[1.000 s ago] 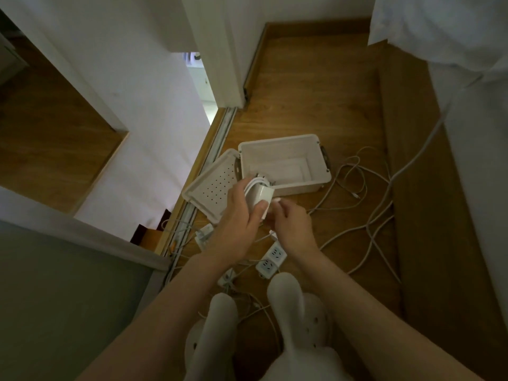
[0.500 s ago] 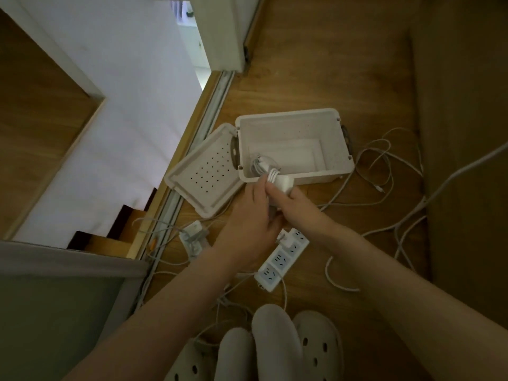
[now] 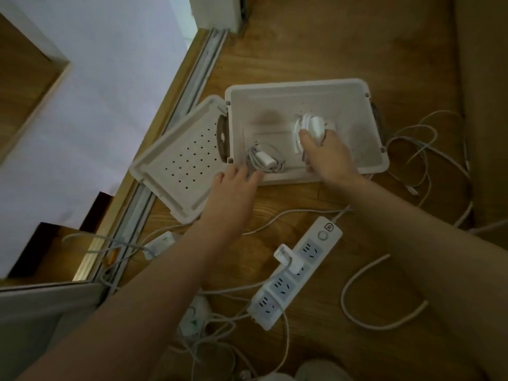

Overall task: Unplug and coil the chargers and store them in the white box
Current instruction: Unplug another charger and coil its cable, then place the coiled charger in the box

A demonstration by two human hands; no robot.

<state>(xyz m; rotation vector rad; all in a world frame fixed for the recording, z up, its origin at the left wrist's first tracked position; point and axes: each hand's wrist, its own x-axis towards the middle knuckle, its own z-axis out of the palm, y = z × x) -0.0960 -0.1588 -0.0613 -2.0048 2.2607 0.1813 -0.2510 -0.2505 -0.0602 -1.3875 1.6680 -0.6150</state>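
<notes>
In the head view, the right hand (image 3: 324, 154) reaches from the lower right into the white box (image 3: 302, 86) at frame centre, fingers wrapped around a coiled charger (image 3: 313, 126). The left hand (image 3: 233, 185) hovers at the box's near-left rim, fingers loosely spread, apparently empty. Another coiled charger (image 3: 265, 160) lies inside, lower left.

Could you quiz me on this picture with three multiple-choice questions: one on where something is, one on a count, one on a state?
1. Where is the charger in the right hand?
A. over the white box
B. on the lid
C. beside the shoes

2. How many adapters sit plugged into the power strip?
A. none
B. one
C. three

3. The white box is
A. closed
B. open
C. upside down

Answers: 1 A, the held charger hangs inside the rim. 2 B, a single plugged adapter shows. 3 B, its lid lies alongside.
</notes>
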